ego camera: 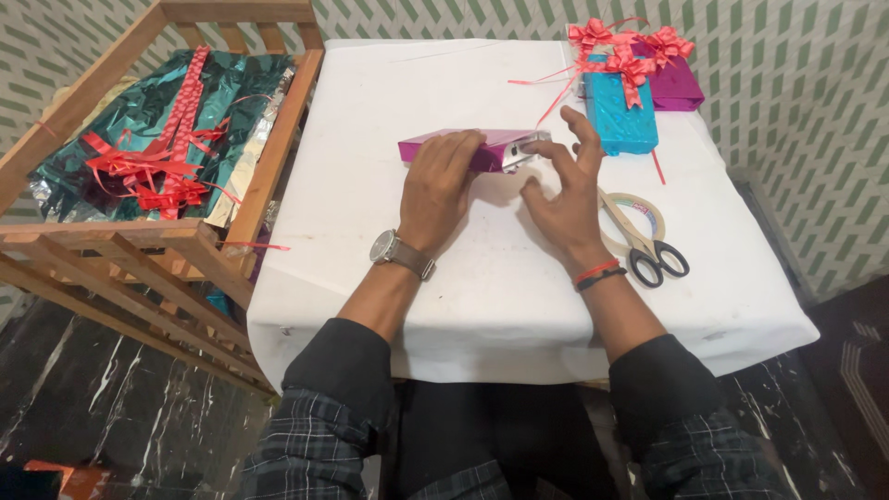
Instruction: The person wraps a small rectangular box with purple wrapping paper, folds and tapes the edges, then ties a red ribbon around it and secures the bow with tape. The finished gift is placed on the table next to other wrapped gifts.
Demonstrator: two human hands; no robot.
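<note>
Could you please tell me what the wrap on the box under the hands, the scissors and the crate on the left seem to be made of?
The magenta wrap looks like glossy metallic foil paper: it shines, with a silvery underside at the open end. The scissors appear to have steel blades and black plastic handles. The crate looks like bare, unpainted wood, with visible grain on its slats.
</note>
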